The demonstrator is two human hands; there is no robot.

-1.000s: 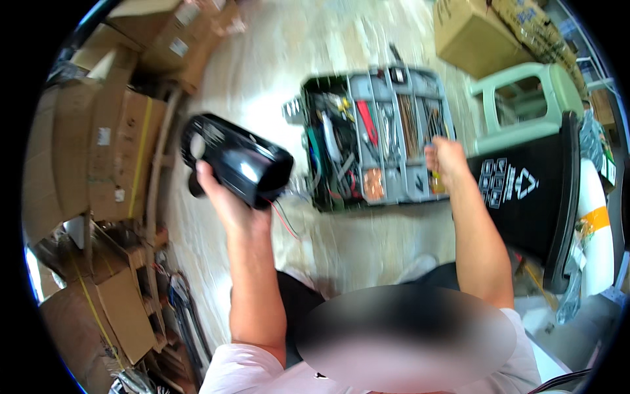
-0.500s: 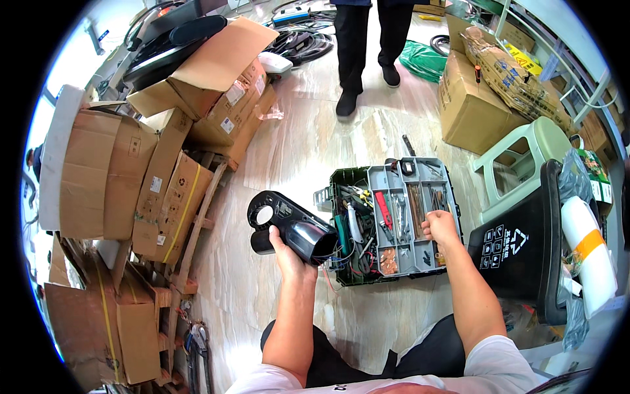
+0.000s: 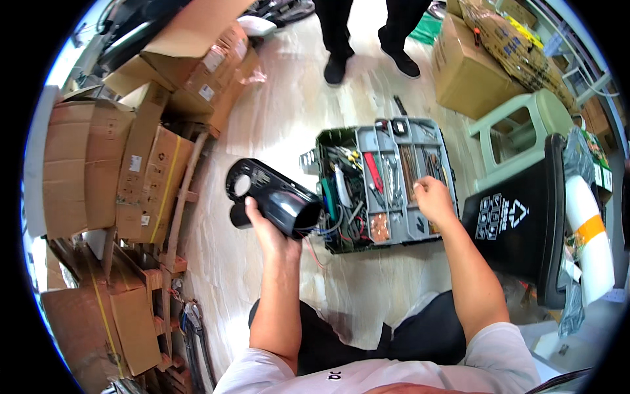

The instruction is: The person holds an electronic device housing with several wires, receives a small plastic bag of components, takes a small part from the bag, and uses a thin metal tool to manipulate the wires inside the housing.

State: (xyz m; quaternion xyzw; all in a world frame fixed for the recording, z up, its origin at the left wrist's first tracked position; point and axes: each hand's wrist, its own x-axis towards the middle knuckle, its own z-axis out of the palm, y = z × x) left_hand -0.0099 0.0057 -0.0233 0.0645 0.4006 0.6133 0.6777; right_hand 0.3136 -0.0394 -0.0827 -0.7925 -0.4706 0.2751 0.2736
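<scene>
My left hand (image 3: pixel 269 230) grips a glossy black plastic housing (image 3: pixel 282 203) with a round hole and a tube-like end; thin coloured wires hang from it. The open toolbox (image 3: pixel 405 134) lies on the floor, with grey dividers holding a red-handled tool (image 3: pixel 373 167), wrenches, slim rods and small parts, beside a darker section of jumbled tools. My right hand (image 3: pixel 433 200) is over the toolbox's right compartments, fingers curled; what they hold, if anything, is hidden.
Stacked cardboard boxes (image 3: pixel 79 171) on wooden pallets line the left. A person's legs (image 3: pixel 335 39) in dark trousers stand beyond the toolbox. At right are a big carton (image 3: pixel 466 72), pale green stool (image 3: pixel 545 111), black bin (image 3: pixel 505 256) and white roll (image 3: pixel 597 256).
Since half a second ago, the view has shifted, so hands, toolbox and person appear higher. My right hand has moved slightly left and down within the toolbox; my left still grips the housing.
</scene>
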